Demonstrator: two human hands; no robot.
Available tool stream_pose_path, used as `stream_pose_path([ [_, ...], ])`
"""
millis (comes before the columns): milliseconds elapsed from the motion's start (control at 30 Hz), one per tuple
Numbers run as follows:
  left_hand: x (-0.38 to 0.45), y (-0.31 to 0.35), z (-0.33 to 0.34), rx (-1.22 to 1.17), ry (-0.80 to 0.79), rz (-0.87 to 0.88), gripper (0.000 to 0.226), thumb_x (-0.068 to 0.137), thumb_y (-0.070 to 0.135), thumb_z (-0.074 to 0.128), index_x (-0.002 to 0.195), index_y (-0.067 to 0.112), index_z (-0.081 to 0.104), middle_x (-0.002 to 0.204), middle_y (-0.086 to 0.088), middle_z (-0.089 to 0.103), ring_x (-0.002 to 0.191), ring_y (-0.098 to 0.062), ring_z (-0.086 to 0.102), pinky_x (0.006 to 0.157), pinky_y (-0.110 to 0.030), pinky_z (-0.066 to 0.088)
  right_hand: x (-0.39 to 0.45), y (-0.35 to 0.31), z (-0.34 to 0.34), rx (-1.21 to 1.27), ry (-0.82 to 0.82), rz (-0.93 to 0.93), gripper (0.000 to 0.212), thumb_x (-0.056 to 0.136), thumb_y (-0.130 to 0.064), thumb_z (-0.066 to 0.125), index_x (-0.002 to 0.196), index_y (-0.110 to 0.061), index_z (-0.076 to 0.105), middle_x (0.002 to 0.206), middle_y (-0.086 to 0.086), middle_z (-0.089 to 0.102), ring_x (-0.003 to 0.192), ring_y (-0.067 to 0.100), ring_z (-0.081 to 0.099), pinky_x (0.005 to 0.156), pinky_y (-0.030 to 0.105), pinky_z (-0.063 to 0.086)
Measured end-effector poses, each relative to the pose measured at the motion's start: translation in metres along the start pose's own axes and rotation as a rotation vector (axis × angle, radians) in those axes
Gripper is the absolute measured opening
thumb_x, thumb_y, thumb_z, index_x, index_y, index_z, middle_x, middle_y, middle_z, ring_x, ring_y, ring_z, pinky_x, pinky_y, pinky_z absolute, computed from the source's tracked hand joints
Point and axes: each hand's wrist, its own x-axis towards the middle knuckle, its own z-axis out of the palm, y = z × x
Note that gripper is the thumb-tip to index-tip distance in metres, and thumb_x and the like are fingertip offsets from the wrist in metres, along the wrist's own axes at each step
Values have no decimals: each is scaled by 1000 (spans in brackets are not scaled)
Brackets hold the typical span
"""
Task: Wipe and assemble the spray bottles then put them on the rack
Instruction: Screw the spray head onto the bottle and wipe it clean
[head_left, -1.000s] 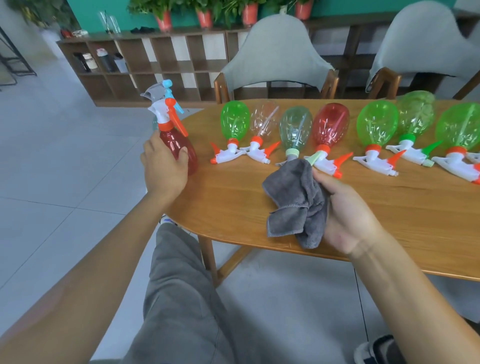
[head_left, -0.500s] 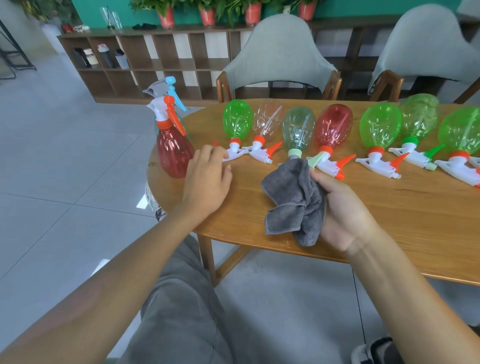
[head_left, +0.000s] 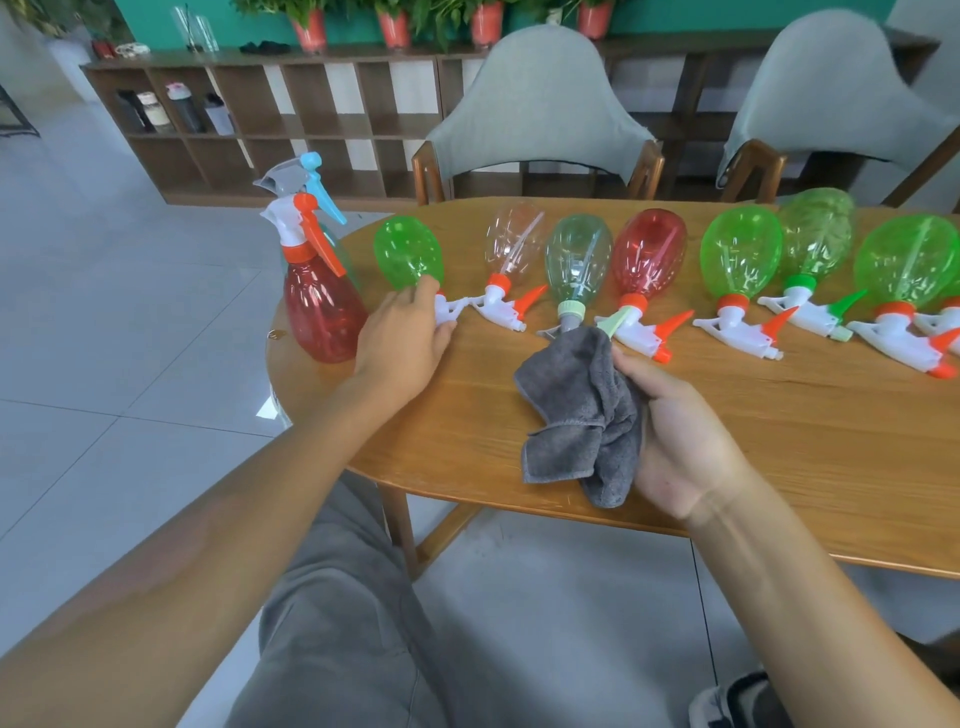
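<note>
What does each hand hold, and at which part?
Right hand grips the bunched grey microfibre cloth at its side. Left hand only touches the lying green plastic spray bottle.

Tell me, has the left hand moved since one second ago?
Yes. The left hand has left the upright red spray bottle and gone right along the table, and now rests on the lying green bottle's trigger head.
</note>
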Motion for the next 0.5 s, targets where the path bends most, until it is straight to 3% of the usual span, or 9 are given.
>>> stream_pose_path([
  [200, -32, 18, -19, -195, 175, 25, 28, 100, 13, 58, 126, 3, 53, 115, -17, 63, 103, -36, 59, 86, -43, 48, 4, 0, -1, 7, -5, -13, 48, 104, -34, 49, 145, -10, 56, 130, 10, 59, 118, 25, 56, 86, 32, 56],
  [300, -45, 33, -37, -154, 240, 74, 25, 105, 18, 48, 124, 4, 55, 108, -16, 58, 94, -31, 57, 78, -42, 50, 3, -3, -2, -16, 11, -20, 46, 104, -34, 49, 141, -9, 60, 133, 13, 62, 118, 25, 59, 91, 34, 55],
  [400, -52, 46, -59, -66, 263, 171, 28, 107, 25, 45, 121, 5, 57, 102, -14, 57, 83, -28, 55, 65, -35, 43, 1, -7, -7, -10, 18, -31, 45, 105, -32, 47, 139, -7, 62, 143, 15, 60, 122, 26, 60, 99, 37, 51],
  [500, -48, 60, -89, -112, 247, 235, 29, 105, 33, 51, 118, 9, 59, 104, -8, 57, 83, -17, 47, 69, -26, 31, -3, -12, -12, 14, 13, -44, 43, 107, -33, 43, 135, -9, 65, 133, 12, 68, 114, 23, 67, 90, 36, 58],
])
